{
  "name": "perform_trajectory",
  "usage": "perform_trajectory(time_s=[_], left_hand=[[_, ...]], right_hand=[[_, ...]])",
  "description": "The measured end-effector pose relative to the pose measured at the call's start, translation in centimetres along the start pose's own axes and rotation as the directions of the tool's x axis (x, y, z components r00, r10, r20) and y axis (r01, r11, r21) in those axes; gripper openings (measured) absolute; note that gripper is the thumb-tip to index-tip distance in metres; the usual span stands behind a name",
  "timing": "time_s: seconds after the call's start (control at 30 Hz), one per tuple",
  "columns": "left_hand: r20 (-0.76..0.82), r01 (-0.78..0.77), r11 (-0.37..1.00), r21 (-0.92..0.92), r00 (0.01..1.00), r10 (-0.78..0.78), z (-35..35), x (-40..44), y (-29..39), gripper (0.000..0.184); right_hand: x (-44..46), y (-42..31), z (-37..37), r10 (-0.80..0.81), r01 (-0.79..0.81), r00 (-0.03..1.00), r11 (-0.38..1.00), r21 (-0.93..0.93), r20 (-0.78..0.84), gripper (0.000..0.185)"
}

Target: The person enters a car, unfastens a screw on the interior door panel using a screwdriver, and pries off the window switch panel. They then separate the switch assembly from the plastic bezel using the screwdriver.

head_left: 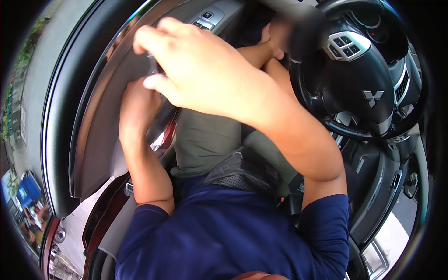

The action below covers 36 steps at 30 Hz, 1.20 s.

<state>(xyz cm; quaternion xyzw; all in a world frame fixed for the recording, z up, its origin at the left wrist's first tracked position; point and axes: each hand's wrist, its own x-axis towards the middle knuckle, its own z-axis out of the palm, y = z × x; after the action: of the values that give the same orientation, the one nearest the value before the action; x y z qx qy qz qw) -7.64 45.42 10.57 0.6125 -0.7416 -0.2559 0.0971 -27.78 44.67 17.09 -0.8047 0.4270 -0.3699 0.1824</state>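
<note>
My right hand [186, 60] is raised over the inner panel of the door [100, 116], nearest the camera. Its fingers are curved, with a gap between them and the thumb. Just below it, my left hand [140, 105] is closed against the same panel, its fingertips partly hidden by the right hand. A small shiny thing [151, 64] shows between the two hands, too small to name; it seems to rise from the left hand's grip.
A black steering wheel [305, 91] stands at the upper right. Window switches [204, 21] sit on the door panel above my right hand. A black mesh item [238, 170] lies on my lap. Bare legs and feet show beyond my forearm.
</note>
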Motion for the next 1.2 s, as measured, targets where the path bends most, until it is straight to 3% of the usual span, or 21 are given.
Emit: perform_trajectory(time_s=[0.03, 0.07, 0.23, 0.43, 0.57, 0.7, 0.8, 0.9, 0.97, 1.1, 1.2], left_hand=[[0.005, 0.009, 0.999, 0.042, 1.000, -0.009, -0.1, 0.2, 0.3, 0.019], [0.012, 0.017, 0.996, 0.083, 1.000, -0.018, -0.1, 0.3, 0.6, 0.019], [0.074, 0.026, 0.974, 0.226, 0.996, -0.043, -0.6, 0.4, 2.3, 0.030], [0.072, 0.051, 0.965, 0.257, 0.995, -0.072, 0.1, -0.2, 3.1, 0.035], [0.065, -0.141, 0.962, 0.234, 0.990, 0.129, 1.3, 0.8, 1.7, 0.033], [0.180, 0.010, 0.965, 0.261, 0.982, -0.059, 1.0, 1.1, 3.0, 0.036], [0.085, -0.118, 0.976, 0.181, 0.991, 0.104, 1.4, 0.8, 2.2, 0.035], [0.152, -0.021, 0.972, 0.234, 0.988, -0.015, 1.1, 1.0, 3.5, 0.037], [0.151, -0.027, 0.958, 0.284, 0.988, -0.017, 1.4, 1.0, 3.7, 0.038], [0.158, -0.038, 0.929, 0.368, 0.987, -0.022, 1.7, 1.5, 3.8, 0.038], [0.135, -0.085, 0.916, 0.392, 0.990, 0.033, 1.8, 2.4, 2.6, 0.025]], right_hand=[[-0.4, -0.3, -0.1, 0.091, -0.091, 0.996, 0.996, -0.005, -0.007, 0.022], [-0.2, -0.9, -1.5, 0.234, -0.224, 0.954, 0.972, -0.074, 0.187, 0.019], [-1.9, 1.2, -1.6, -0.024, 0.024, 0.999, 0.999, 0.026, 0.021, 0.013], [-4.5, 1.1, -3.8, 0.052, -0.031, 0.993, 0.984, 0.178, -0.110, 0.019], [-7.5, 0.4, -5.7, 0.045, -0.003, 0.964, 0.988, 0.156, -0.262, 0.023], [-12.2, -0.5, -6.5, 0.090, -0.031, 0.929, 0.985, 0.168, -0.360, 0.025], [-16.2, -0.9, -6.9, 0.199, -0.110, 0.916, 0.959, 0.261, -0.347, 0.026], [-20.4, -0.2, -6.6, 0.304, -0.175, 0.891, 0.915, 0.363, -0.338, 0.024], [-22.7, -0.3, -6.1, 0.459, -0.275, 0.833, 0.827, 0.490, -0.308, 0.023], [-25.4, -0.3, -5.6, 0.539, -0.334, 0.786, 0.782, 0.526, -0.304, 0.022], [-26.7, -0.4, -5.2, 0.584, -0.345, 0.752, 0.743, 0.573, -0.305, 0.021]])
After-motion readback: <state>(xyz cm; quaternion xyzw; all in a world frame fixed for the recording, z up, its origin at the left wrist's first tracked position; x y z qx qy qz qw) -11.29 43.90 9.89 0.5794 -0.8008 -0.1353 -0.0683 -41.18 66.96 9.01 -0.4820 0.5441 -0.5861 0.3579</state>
